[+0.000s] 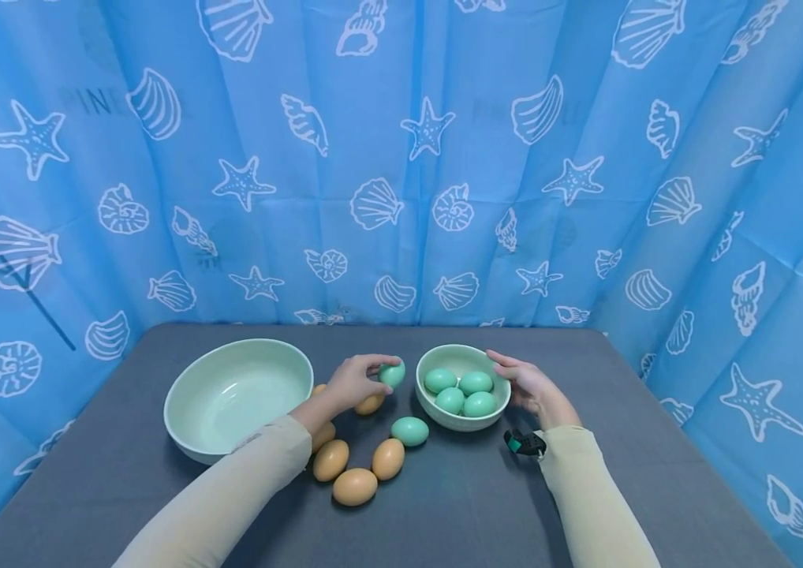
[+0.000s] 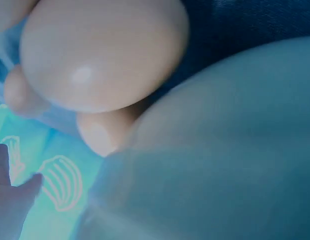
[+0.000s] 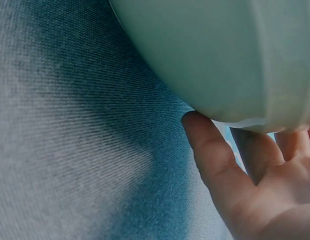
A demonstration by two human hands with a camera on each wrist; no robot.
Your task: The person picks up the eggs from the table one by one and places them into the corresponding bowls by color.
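Observation:
My left hand (image 1: 355, 382) pinches a green egg (image 1: 393, 373) between thumb and fingers, above the table and left of the small pale green bowl (image 1: 460, 422). Several green eggs (image 1: 450, 400) lie inside that bowl. At its right side, my right hand (image 1: 531, 385) holds the bowl by the rim; in the right wrist view, the fingers (image 3: 215, 155) touch its outer wall. One green egg (image 1: 410, 431) rests on the table in front of the bowl. Brown eggs (image 1: 355, 487) lie in a loose curve near the left forearm, which partly hides some.
A larger pale green bowl (image 1: 231, 394), with no eggs visible inside, stands left of the brown eggs. The grey table (image 1: 458, 505) meets a blue shell-print curtain (image 1: 401, 158) behind. A black strap (image 1: 525, 442) hangs at the right wrist.

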